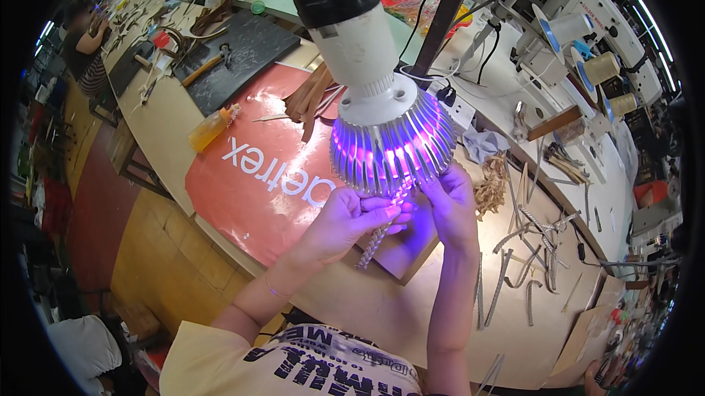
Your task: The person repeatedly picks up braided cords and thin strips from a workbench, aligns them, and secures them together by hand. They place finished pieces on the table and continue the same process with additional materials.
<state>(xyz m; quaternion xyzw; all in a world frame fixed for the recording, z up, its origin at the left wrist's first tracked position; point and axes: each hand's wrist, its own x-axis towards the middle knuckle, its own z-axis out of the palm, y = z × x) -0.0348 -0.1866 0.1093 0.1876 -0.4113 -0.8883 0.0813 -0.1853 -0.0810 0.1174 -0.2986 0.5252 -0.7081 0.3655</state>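
Beneath a silver finned lamp (389,150) glowing purple, I hold a braided strap (372,247) with both hands. My left hand (339,223) is closed round its middle, thumb and fingers pinching it, and the lower end hangs out below. My right hand (453,209) has its fingers bent together at the strap's upper end, close under the lamp's rim. The lamp partly hides those fingertips. Under the hands lies a flat, box-like block (413,258), lit purple on top.
Several loose braided strips (540,242) lie to the right. Left are a red printed sheet (257,168), an orange bottle (209,130) and a hammer (205,69) on a black slab (246,51). A sewing machine (580,6) with thread spools stands far right. A person (84,47) sits far left.
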